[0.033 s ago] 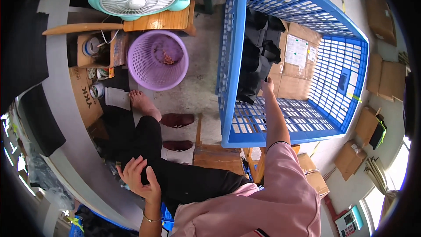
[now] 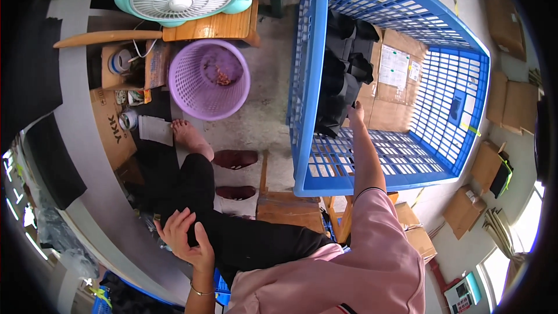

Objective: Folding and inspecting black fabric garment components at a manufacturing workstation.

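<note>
My right arm reaches into a large blue plastic crate [image 2: 325, 81] on the right. Inside, along its left side, sit several black folded pieces [image 2: 349, 58] of what looks like fabric or sheet material. At the near end of these pieces, my right hand [image 2: 356, 115] is closed on the edge of one black piece; its fingers are partly hidden. My left hand [image 2: 187, 237] hangs above my black trousers with its fingers apart and nothing in it.
A purple basket [image 2: 180, 96] with scraps in it stands left of the crate. Beyond it, a turquoise fan [image 2: 241, 0] rests on a wooden stool [image 2: 209, 32]. Dark red slippers [image 2: 235, 159] lie on the floor. Cardboard boxes [image 2: 465, 212] line the right side.
</note>
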The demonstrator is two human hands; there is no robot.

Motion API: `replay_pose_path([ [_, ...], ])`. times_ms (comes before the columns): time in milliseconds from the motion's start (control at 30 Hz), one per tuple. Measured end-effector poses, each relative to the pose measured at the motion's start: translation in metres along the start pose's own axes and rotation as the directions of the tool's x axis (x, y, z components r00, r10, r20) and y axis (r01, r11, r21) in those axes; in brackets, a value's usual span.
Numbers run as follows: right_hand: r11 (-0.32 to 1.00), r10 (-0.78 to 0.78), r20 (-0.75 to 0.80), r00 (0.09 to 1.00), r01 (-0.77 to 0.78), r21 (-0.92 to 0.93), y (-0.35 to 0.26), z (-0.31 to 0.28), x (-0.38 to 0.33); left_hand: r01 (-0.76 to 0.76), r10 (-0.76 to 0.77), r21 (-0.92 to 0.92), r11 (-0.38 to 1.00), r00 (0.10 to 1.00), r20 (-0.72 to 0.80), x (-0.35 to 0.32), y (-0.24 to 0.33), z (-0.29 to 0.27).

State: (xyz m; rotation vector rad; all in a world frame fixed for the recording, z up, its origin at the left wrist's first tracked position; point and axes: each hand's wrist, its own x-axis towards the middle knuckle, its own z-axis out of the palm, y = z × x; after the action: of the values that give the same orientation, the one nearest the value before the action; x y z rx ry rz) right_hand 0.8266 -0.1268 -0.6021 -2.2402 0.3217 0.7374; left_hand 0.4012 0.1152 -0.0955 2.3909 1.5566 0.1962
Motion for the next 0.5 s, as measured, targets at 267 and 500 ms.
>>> replay_pose_path([
  [267, 0.993, 0.042, -0.022, 0.999, -0.044, -0.113, -0.009, -0.006, 0.026, -0.013, 0.012, 0.004, 1.000, 0.997, 0.070, 0.009, 0.013, -0.008],
  [500, 0.989, 0.121, 0.216, 0.969, -0.137, 0.057, -0.014, 0.021, 0.005, -0.006, 0.010, -0.036, 0.999, 0.993, 0.117, 0.012, 0.014, -0.011],
])
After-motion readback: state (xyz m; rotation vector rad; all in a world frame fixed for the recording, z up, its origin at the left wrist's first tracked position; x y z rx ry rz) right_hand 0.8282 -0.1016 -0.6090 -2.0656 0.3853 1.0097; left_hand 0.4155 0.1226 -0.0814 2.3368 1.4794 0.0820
